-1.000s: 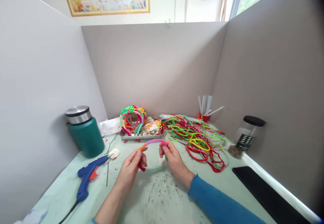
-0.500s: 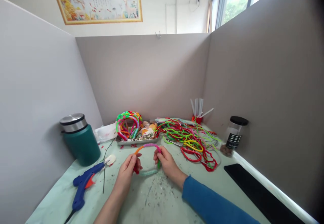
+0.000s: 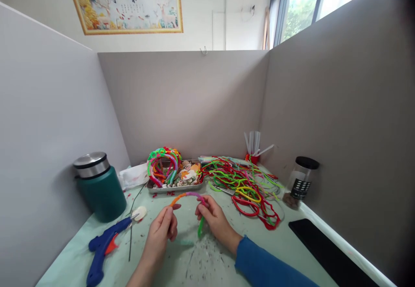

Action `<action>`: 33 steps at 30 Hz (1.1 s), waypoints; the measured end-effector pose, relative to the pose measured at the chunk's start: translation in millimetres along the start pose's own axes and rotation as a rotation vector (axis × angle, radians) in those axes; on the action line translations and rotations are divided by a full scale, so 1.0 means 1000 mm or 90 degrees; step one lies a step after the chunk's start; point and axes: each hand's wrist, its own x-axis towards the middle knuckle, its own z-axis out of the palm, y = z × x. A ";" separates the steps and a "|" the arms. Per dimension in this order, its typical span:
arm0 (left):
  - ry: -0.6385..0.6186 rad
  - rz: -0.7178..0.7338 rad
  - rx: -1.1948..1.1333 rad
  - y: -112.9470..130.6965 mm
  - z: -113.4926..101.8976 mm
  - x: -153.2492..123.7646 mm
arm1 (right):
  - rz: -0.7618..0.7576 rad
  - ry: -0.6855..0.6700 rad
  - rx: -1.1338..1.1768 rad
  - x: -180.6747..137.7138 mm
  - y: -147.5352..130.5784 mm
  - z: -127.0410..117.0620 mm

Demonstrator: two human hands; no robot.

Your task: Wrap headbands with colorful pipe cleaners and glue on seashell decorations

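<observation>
Head: band (image 3: 187,194) arches, seemingly pinched, between both grips (image 3: 162,225) (image 3: 214,218)

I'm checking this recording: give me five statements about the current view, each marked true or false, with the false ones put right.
1. The left hand and right hand both hold the multicoloured band. True.
2. The blue glue gun lies right of the scissors. False: the glue gun lies left of the scissors.
3. Colourful hoops stand in the metal tray. True.
4. The clear jar has no lid. False: a black lid tops the jar.
5. The teal flask stands upright. True.
</observation>
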 end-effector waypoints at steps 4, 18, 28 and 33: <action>0.020 0.001 -0.073 0.006 0.001 -0.001 | -0.033 0.043 -0.040 0.001 -0.002 -0.001; -0.106 -0.086 0.030 -0.002 0.009 -0.007 | -0.009 0.177 -0.222 0.004 0.006 -0.010; 0.113 -0.116 -0.054 0.000 -0.001 0.004 | -0.059 0.076 -0.326 -0.005 -0.009 -0.008; 0.169 -0.104 -0.045 -0.011 -0.006 0.008 | -0.054 0.088 -0.368 -0.004 -0.009 -0.009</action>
